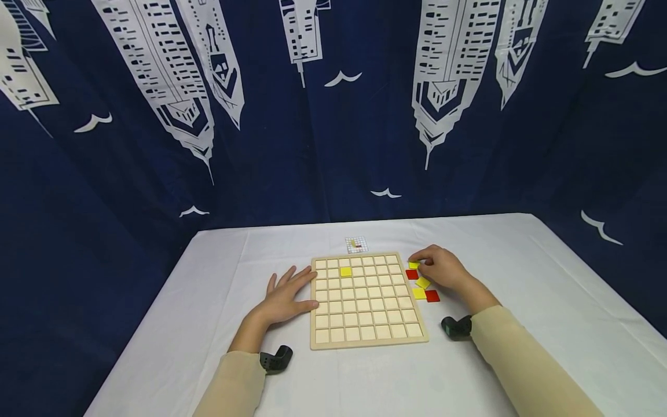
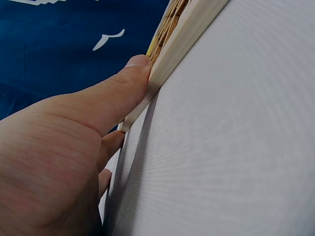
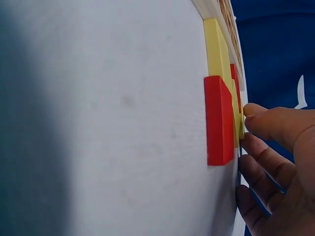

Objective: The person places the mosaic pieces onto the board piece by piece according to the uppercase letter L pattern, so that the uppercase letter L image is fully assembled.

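Observation:
A wooden grid board point(image 1: 370, 301) lies on the white table with one yellow tile point(image 1: 345, 271) in an upper cell. Fingers and thumb spread, my left hand point(image 1: 281, 301) rests against the board's left edge; the left wrist view shows its thumb touching the wooden rim point(image 2: 167, 69). Beyond the board's right edge my right hand point(image 1: 443, 268) has its thumb and fingertips at the farthest yellow tile point(image 1: 414, 265). Nearer lie a red tile point(image 1: 412, 274), a tilted yellow tile point(image 1: 422, 282), another yellow tile point(image 1: 419, 293) and a red tile point(image 1: 432, 296), the last also in the right wrist view point(image 3: 219, 120).
A small printed grid card point(image 1: 356, 244) lies just behind the board. A dark blue curtain point(image 1: 312, 145) with white building and bird shapes hangs behind the table point(image 1: 234, 255). Dark devices sit at both wrists.

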`<state>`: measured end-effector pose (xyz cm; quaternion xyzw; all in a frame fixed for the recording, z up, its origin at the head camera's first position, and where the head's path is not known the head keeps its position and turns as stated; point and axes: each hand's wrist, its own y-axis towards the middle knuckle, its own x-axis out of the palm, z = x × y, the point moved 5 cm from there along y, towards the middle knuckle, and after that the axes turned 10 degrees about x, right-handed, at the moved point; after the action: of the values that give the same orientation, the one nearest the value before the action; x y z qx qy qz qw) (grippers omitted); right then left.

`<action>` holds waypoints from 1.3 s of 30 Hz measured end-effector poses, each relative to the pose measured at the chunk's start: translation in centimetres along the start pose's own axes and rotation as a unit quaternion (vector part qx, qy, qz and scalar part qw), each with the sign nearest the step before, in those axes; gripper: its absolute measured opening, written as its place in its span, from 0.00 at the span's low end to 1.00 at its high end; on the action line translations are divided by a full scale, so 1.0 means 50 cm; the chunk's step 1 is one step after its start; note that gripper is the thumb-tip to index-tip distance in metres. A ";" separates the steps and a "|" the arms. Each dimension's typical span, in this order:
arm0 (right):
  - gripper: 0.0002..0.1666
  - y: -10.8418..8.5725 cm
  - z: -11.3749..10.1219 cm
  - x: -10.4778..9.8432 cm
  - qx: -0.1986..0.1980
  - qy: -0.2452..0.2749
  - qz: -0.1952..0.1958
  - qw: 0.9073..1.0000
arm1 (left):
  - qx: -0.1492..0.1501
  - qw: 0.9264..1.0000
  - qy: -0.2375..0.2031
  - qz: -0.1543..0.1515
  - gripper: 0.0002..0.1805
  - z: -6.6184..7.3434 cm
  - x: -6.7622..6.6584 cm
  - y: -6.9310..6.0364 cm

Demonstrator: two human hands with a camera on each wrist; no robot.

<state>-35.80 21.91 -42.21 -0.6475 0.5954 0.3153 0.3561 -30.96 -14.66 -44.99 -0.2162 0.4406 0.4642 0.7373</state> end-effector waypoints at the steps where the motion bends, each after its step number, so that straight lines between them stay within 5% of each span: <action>1: 0.17 0.000 0.001 -0.001 0.000 0.000 0.000 1.000 | 0.000 1.000 0.000 0.000 0.40 0.001 -0.001 0.000; 27: 0.19 0.000 0.010 0.000 0.006 0.001 0.024 1.000 | -0.002 1.000 0.002 -0.003 0.41 0.006 -0.003 -0.001; 39: 0.17 -0.003 -0.043 0.005 -0.010 0.014 0.014 1.000 | 0.002 1.000 0.006 -0.007 0.42 0.007 -0.005 -0.003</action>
<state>-35.67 19.97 -41.21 -0.6469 0.6061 0.3173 0.3370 -30.71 -14.62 -44.61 -0.2203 0.4445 0.4565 0.7385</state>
